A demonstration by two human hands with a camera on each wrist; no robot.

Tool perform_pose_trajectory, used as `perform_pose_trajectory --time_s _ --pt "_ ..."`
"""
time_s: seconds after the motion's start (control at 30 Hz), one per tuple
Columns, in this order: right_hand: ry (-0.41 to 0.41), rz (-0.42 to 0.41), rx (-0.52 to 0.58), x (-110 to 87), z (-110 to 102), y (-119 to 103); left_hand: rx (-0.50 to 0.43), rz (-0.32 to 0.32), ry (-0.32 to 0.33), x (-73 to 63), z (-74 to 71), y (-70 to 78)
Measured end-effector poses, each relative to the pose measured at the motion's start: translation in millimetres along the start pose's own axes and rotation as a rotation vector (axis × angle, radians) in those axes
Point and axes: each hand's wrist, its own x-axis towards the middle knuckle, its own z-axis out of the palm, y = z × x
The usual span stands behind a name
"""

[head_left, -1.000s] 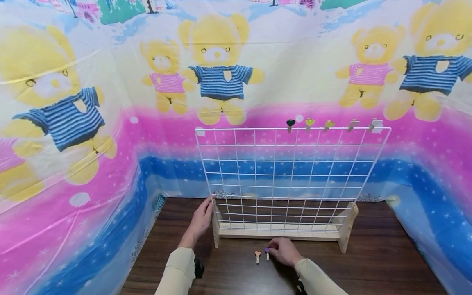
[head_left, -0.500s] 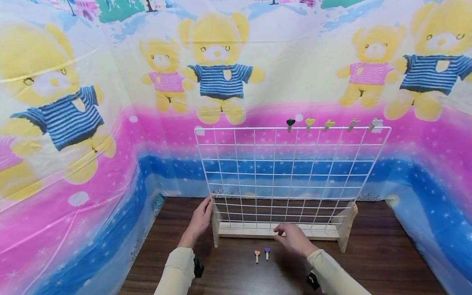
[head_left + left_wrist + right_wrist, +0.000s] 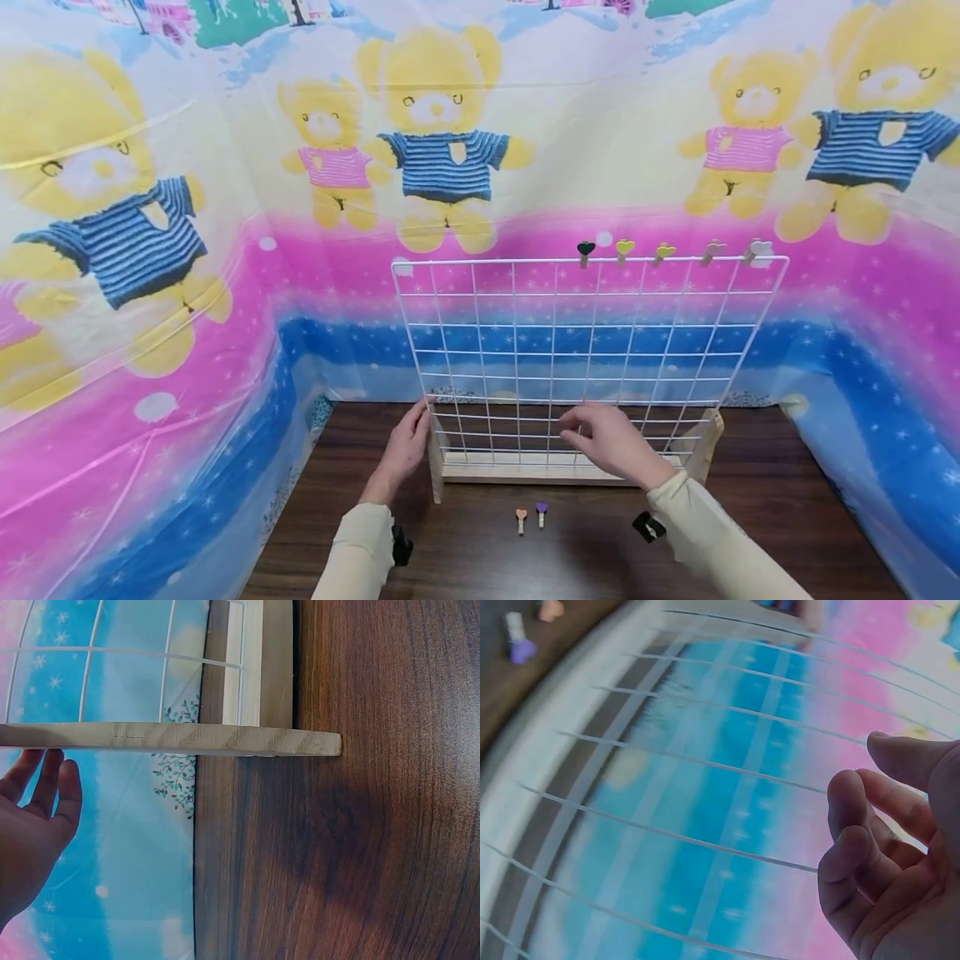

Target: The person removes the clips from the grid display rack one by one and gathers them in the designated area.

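In the head view, my left hand [image 3: 405, 446] rests its fingertips on the wooden left leg [image 3: 437, 462] of a stand. The left wrist view shows those fingers [image 3: 69, 787] against the outer side of the leg; the thumb is hidden. My right hand [image 3: 611, 442] is in front of the white wire grid [image 3: 487, 262], fingers loosely curled. Nothing is visible between its thumb and fingertips in the right wrist view. On the table below lie an orange heart clothespin [image 3: 521, 520] and a purple heart clothespin [image 3: 542, 513], side by side.
Along the grid's top bar sit several heart clothespins: dark green [image 3: 586, 249], two yellow, pale pink [image 3: 715, 248] and white [image 3: 759, 247]. A pale wooden base bar [image 3: 517, 475] joins the stand's legs. Behind the dark wooden table [image 3: 337, 467] hangs a bear-print cloth [image 3: 585, 167].
My right hand has left the purple clothespin, which lies beside the orange one, and risen up and to the right in front of the grid. The left hand keeps its place.
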Motion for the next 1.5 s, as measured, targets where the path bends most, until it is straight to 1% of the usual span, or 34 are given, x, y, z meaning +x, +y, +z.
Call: perform_pose_trajectory --time_s 0.1,0.2,0.33,0.47,0.57,0.7,0.83,1.07,1.2,1.27,1.37,1.5 --pt "0.023 -0.021 0.014 6.0 -21 -9 -0.009 -0.005 -0.003 -0.2 -0.3 0.2" --pt "0.064 -0.037 0.022 11.1 -41 -18 -0.014 -0.008 -0.003 0.1 0.1 -1.0" --pt "0.136 -0.070 0.027 16.8 -65 -30 -0.006 0.000 -0.002 0.4 0.9 -2.5" --pt "0.213 -0.137 0.017 24.4 -87 -38 -0.009 -0.013 -0.012 1.0 0.9 -2.9" --pt "0.268 -0.163 0.001 30.7 -101 -44 -0.023 -0.028 -0.017 1.4 0.5 -2.8" --pt "0.336 -0.175 0.013 38.1 -119 -52 -0.028 -0.029 -0.021 0.9 -0.1 -2.5" --pt "0.407 -0.206 0.034 44.2 -133 -60 -0.031 -0.035 -0.025 0.2 -0.2 -1.9" --pt "0.519 -0.267 0.065 55.0 -153 -71 -0.029 -0.035 -0.023 0.1 0.0 -1.0" --pt "0.566 -0.304 0.058 64.0 -163 -76 -0.027 -0.034 -0.022 0.5 -0.4 -1.2" --pt "0.574 -0.299 0.055 68.8 -167 -79 -0.031 -0.035 -0.020 0.5 -0.6 -0.9" --pt "0.567 -0.257 0.039 74.4 -173 -82 -0.037 -0.040 -0.019 0.6 -0.6 -1.2" --pt "0.523 -0.185 0.022 80.2 -177 -84 -0.032 -0.044 -0.016 0.8 0.2 -2.6"
